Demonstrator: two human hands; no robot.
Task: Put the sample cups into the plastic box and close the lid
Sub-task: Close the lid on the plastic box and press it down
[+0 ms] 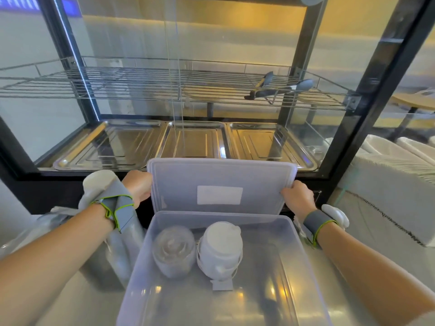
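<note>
Your translucent rectangular plastic box holds two stacks of sample cups at its far end, one clear, one white; your left hand and right hand clamp the frosted, white-labelled lid, upright behind the box.

Ahead of you, a glass display case is standing on the counter. Inside it, three steel trays are lying side by side along the bottom. Above them, a pair of tongs is resting on the right part of a wire shelf. To your right, white stacked packaging is sitting beside the case.
</note>
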